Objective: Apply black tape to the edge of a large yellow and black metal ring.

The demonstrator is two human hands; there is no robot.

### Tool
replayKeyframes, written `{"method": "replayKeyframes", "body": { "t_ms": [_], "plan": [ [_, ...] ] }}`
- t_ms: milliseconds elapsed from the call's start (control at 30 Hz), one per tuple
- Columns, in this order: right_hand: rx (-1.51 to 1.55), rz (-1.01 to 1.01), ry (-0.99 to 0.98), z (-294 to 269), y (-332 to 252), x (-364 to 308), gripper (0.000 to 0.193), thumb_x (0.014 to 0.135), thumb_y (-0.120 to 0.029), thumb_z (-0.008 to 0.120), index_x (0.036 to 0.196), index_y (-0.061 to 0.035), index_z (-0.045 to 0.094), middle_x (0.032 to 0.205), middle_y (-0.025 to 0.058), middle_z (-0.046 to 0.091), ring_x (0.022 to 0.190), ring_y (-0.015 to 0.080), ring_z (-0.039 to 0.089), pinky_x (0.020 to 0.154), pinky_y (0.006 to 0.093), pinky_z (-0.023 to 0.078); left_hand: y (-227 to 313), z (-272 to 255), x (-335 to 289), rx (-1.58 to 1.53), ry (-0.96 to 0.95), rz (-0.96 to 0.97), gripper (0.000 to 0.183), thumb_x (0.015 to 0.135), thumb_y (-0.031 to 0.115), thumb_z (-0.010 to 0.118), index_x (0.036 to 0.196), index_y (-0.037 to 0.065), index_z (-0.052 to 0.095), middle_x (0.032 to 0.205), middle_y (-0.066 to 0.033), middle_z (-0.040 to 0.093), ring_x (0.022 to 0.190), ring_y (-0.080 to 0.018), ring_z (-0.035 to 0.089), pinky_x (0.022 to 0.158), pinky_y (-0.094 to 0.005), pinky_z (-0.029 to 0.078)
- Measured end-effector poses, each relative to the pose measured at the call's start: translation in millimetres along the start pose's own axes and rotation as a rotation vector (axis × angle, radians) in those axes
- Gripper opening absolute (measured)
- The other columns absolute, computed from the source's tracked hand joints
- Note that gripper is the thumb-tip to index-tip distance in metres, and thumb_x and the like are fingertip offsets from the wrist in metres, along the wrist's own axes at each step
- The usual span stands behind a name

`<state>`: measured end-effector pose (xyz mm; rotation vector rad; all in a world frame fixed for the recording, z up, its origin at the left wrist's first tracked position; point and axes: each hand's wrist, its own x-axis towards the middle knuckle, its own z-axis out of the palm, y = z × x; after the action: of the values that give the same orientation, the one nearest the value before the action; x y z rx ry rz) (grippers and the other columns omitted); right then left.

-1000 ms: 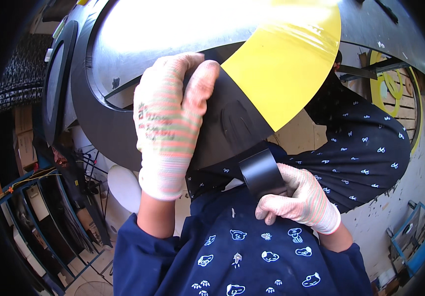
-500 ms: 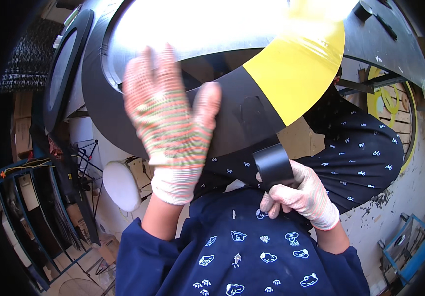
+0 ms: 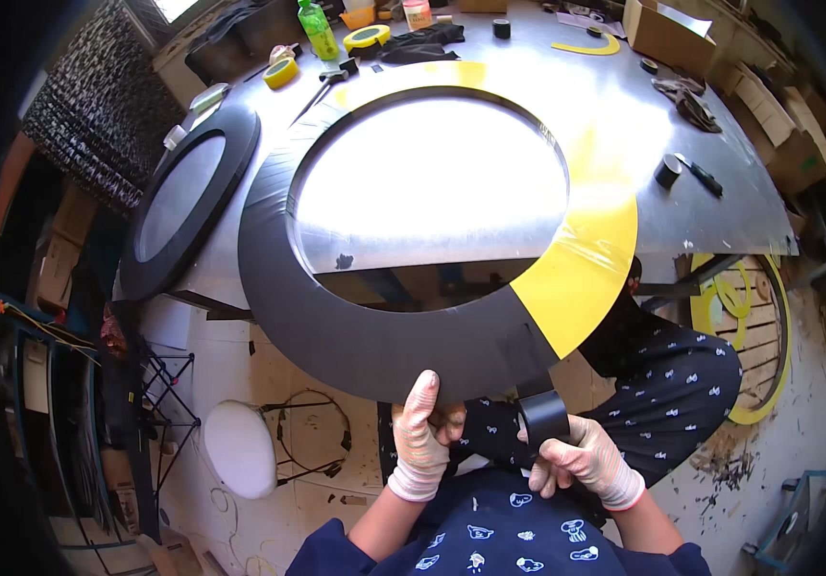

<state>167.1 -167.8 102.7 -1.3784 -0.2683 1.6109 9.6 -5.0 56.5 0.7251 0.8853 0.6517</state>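
A large flat ring [image 3: 374,350], black on its left and near side and yellow on its right and far side, rests on the metal table with its near part jutting past the edge. My left hand [image 3: 420,444], in a striped glove, pinches its near rim, thumb on top and fingers curled below. In my gloved right hand [image 3: 590,463] is a roll of black tape [image 3: 545,419], just off the rim. From the roll a short strip of tape [image 3: 534,382] runs up to the ring's black part, beside the yellow border.
A second black ring [image 3: 240,173] leans at the table's left. On the metal table [image 3: 720,216] lie yellow tape rolls [image 3: 368,38], a green bottle [image 3: 317,29], a knife [image 3: 704,179] and another black roll [image 3: 668,171]. A white round stool [image 3: 240,449] stands at lower left.
My left hand has gone from lying spread over the ring's black part to gripping its near rim. The view has shifted, showing more of the table. The right hand still holds the tape roll.
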Motion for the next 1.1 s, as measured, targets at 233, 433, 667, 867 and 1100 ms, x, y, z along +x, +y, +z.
{"method": "replayKeyframes", "body": {
  "t_ms": [233, 433, 667, 867, 1100],
  "plan": [
    [-0.325, 0.015, -0.058, 33, 29, 15, 0.039, 0.084, -0.031, 0.078, 0.114, -0.0059, 0.071, 0.073, 0.0043, 0.069, 0.064, 0.0075, 0.065, 0.062, 0.0243, 0.051, 16, -56, -13, 0.011, -0.027, 0.098, 0.043, 0.100, 0.042, 0.053, 0.088, 0.002, 0.061, 0.058, -0.0094, 0.060, 0.038, -0.0115, 0.046, 0.035, -0.0210, 0.032],
    [-1.069, -0.751, 0.101, 3, 55, 104, 0.047, 0.090, -0.033, 0.071, 0.127, -0.0050, 0.064, 0.121, 0.0143, 0.068, 0.109, 0.0248, 0.066, 0.092, 0.0331, 0.050, 10, -86, -16, -0.139, -0.113, 0.104, 0.042, 0.094, 0.024, 0.054, 0.111, -0.014, 0.054, 0.061, -0.0198, 0.061, 0.037, -0.0163, 0.046, 0.035, -0.0251, 0.039],
    [-0.102, -0.224, -0.190, 6, 5, 183, 0.061, 0.088, -0.019, 0.076, 0.141, -0.0014, 0.053, 0.121, 0.0120, 0.069, 0.108, 0.0190, 0.067, 0.093, 0.0323, 0.054, 10, -127, -28, -0.174, -0.247, -0.169, 0.050, 0.094, 0.028, 0.056, 0.128, -0.008, 0.051, 0.099, -0.0233, 0.067, 0.063, -0.0237, 0.065, 0.051, -0.0420, 0.051],
    [0.218, 0.000, 0.149, 54, -43, 181, 0.057, 0.081, -0.012, 0.083, 0.131, 0.0045, 0.060, 0.113, 0.0181, 0.071, 0.082, 0.0231, 0.073, 0.082, 0.0409, 0.061, 18, -116, 36, 0.220, -0.214, 0.017, 0.050, 0.094, 0.033, 0.055, 0.130, -0.001, 0.052, 0.107, -0.0195, 0.065, 0.077, -0.0245, 0.063, 0.063, -0.0461, 0.048],
    [0.249, 0.025, -0.451, -3, -23, 170, 0.049, 0.090, -0.009, 0.073, 0.134, 0.0038, 0.056, 0.112, 0.0207, 0.069, 0.088, 0.0240, 0.073, 0.080, 0.0335, 0.061, -12, -13, 135, 0.652, -0.282, 0.290, 0.049, 0.094, 0.038, 0.055, 0.132, 0.007, 0.053, 0.116, -0.0150, 0.063, 0.094, -0.0254, 0.060, 0.077, -0.0510, 0.044]
  ]
}}
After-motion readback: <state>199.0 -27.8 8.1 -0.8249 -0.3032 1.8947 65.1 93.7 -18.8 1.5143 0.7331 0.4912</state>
